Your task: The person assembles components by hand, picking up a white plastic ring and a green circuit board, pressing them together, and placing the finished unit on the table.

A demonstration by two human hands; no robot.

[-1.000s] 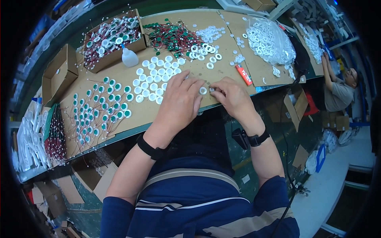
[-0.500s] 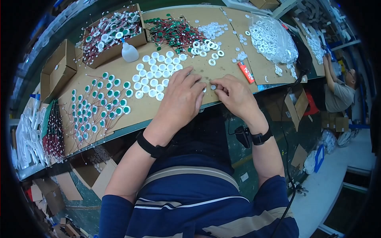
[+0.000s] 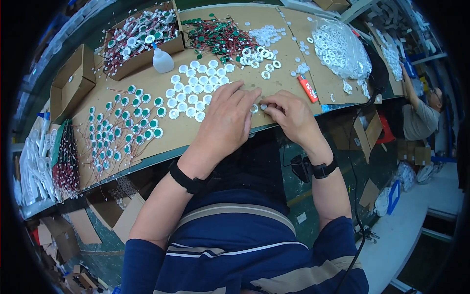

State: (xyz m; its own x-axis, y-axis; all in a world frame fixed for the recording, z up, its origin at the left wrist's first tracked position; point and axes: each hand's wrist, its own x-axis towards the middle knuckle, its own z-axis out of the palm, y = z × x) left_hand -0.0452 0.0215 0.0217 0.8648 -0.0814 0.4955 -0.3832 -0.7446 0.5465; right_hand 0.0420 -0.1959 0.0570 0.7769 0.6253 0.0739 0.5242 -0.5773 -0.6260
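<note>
My left hand [image 3: 226, 113] rests on the cardboard-covered table, its fingers curled around one side of a small white ring [image 3: 254, 109] at the table's near edge. Its thumb is mostly hidden. Just to the right, my right hand [image 3: 292, 116] pinches a small translucent disc [image 3: 263, 107] between thumb and forefinger, close beside the ring. Beyond my left hand lie rows of white round caps [image 3: 198, 88]. Farther off are loose white rings [image 3: 266, 75] and a pile of small translucent discs [image 3: 267, 35].
Green-topped wired discs [image 3: 128, 125] spread at left. A squeeze bottle [image 3: 163, 61] stands by a full cardboard box [image 3: 142, 61]. A heap of red-wired parts [image 3: 220, 39] lies at the back. At right are a red tube [image 3: 307, 88], a bag of rings [image 3: 340, 49] and another person [image 3: 421, 117].
My left forefinger has stretched away from the ring, leaving more of it showing. The right hand still pinches the disc beside it. The whole view has shifted slightly.
</note>
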